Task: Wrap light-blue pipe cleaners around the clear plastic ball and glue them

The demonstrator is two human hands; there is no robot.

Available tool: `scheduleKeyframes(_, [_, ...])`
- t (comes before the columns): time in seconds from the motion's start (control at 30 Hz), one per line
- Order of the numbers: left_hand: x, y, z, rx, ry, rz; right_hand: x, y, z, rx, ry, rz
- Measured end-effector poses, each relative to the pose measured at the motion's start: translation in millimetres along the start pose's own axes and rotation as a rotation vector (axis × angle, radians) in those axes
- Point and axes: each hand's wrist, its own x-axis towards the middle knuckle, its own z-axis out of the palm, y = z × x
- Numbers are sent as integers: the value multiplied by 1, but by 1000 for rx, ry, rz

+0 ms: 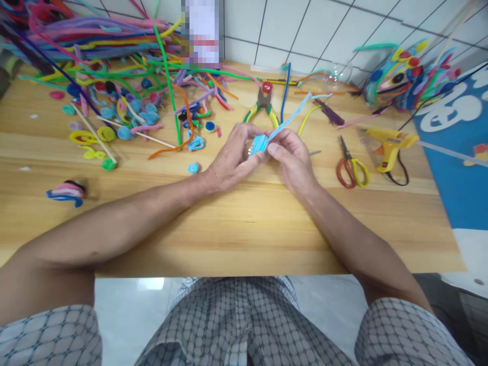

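Between my two hands is a light blue pipe cleaner (pixel 288 121), partly bent into a compact bundle, its free end rising up and to the right. My left hand (pixel 236 157) is closed around the bundled part, thumb in front. Thumb and fingers of my right hand (pixel 293 155) pinch the same pipe cleaner where the loose end leaves the bundle. Just beyond the hands lie pliers (pixel 264 104) with green and yellow handles, a red ball at their jaws. A small light blue coil (pixel 193 168) rests left of my left hand.
Scissors (pixel 351 168) and a yellow glue gun (pixel 392 147) lie to the right. Pipe cleaners (pixel 95 40) and coiled pieces (pixel 147 114) crowd the left and back. Decorated pipe-cleaner pieces (pixel 404 81) stand at the back right, near the tiled wall (pixel 290 30).
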Motion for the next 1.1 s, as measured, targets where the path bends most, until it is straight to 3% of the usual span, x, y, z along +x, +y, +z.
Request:
scheduleKeyframes(0.17, [0,-11,1,-255,14,-224,-5,12,0,-225,-41,-113])
scheduleKeyframes(0.33, [2,-13,0,-379,2,-298,-9,23,2,-453,-18,-298])
scheduleKeyframes(0.57, [6,-5,-2,-416,35,-361,-10,22,2,-531,-37,-359])
scheduleKeyframes(0.7, [5,-6,-1,-423,30,-333,-9,17,4,-469,-19,-306])
scheduleKeyframes(0.9, [1,3,2,-253,0,-200,-3,0,1,-73,16,-33])
scheduleKeyframes(1.1, [1,9,0,-196,-31,-165,3,-3,-6,-1,20,-10])
